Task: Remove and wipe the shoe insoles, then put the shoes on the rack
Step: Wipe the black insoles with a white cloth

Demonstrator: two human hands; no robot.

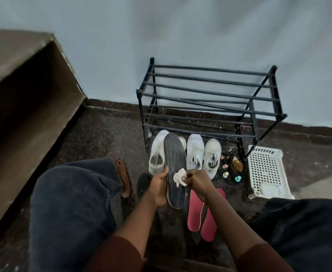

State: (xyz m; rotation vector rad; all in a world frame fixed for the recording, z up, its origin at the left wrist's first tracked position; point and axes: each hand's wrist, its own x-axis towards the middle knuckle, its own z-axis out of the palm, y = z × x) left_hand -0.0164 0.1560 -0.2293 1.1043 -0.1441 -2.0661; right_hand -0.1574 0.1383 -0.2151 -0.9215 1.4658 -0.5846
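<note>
A dark grey insole (174,169) is held up between the knees, its long axis running almost straight away from the body, toe end up toward the black rack (210,99) and heel end down near the lap. It is gripped along its left edge by the left hand (158,188), thumb laid over the near face and fingers wrapped behind, while a small crumpled white cloth (180,176) is pinched in the curled fingers of the right hand (197,182) and pressed to the insole's middle. Both hands are thus closed on something, and the right one is placed nearer the unwiped toe half (so the next stroke is judged likely to run lengthwise, away from the body). On the floor below, two red insoles (202,214) are seen lying side by side, partly covered by the right forearm. White shoes (194,152) are lined up in front of the rack, whose shelves are seen bare; one shoe is largely hidden behind the raised insole. A second dark insole (143,183) is half masked by the left wrist. The small objects beside the white basket (265,169) are too blurred to be named.
</note>
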